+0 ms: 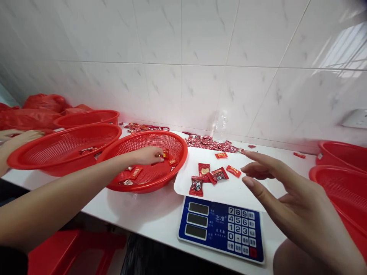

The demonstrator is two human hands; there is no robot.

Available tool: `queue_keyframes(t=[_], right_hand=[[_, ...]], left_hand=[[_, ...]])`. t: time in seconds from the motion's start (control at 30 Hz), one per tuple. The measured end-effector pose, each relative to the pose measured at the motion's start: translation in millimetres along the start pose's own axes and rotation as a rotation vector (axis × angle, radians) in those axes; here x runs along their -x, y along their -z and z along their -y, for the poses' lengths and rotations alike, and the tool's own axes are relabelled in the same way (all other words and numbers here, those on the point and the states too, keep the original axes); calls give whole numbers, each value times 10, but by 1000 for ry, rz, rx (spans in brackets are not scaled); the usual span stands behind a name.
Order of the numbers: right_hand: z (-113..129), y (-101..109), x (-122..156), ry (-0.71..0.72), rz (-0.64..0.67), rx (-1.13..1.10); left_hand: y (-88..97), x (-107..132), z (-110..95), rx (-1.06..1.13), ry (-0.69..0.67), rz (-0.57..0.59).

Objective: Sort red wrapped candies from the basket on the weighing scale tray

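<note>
My left hand point(149, 155) reaches into a red mesh basket point(120, 145) and pinches a small red-and-gold wrapped candy point(165, 154). Several more wrapped candies lie in the basket's bottom point(134, 172). My right hand point(275, 187) hovers open, fingers stretched out, just right of the white pan point(229, 189) of a scale. On that pan lie several red candy packets point(209, 173). The scale's blue keypad panel point(222, 227) faces me.
Another person's hands point(17, 139) rest at the far left by a second red basket point(64, 147); a third basket point(87, 117) and red bags point(43, 103) sit behind. Loose candies point(206, 142) line the tiled wall. Two red baskets point(344, 179) stand at the right. A red stool point(71, 252) is below.
</note>
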State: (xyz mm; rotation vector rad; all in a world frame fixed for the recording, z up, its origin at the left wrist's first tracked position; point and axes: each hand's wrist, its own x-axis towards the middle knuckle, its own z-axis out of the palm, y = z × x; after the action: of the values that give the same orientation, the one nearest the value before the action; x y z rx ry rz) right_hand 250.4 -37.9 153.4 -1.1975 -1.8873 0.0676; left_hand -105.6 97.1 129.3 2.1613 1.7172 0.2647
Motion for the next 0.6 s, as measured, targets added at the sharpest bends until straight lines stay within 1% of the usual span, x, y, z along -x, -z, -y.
queue_keyframes(t=[0.07,0.13,0.2,0.3,0.37,0.43,0.47,0.6], right_hand=[[-17,18,-26,-20,-29,9],[-31,37,-43,-29,-46,15],[-41,55,-51,-31,-53,17],[-53,75,-53,-27,-58,8],[-61,81,-52,-17,-54,-5],[-67,86,-49,-3,-40,-17],[-69,89,-47,0,-34,-23],[-81,104,-34,3,-34,-47]], left_hand=[[5,-50,-204,42,-46,-83],[-74,-56,-442,112,-94,-109],[-228,-16,-672,174,-130,-88],[-520,85,-932,107,-219,-4],[-700,138,-1043,41,-290,85],[-846,152,-1123,3,-311,164],[-905,142,-1157,-9,-309,182],[-1062,-8,-1298,-36,-339,151]])
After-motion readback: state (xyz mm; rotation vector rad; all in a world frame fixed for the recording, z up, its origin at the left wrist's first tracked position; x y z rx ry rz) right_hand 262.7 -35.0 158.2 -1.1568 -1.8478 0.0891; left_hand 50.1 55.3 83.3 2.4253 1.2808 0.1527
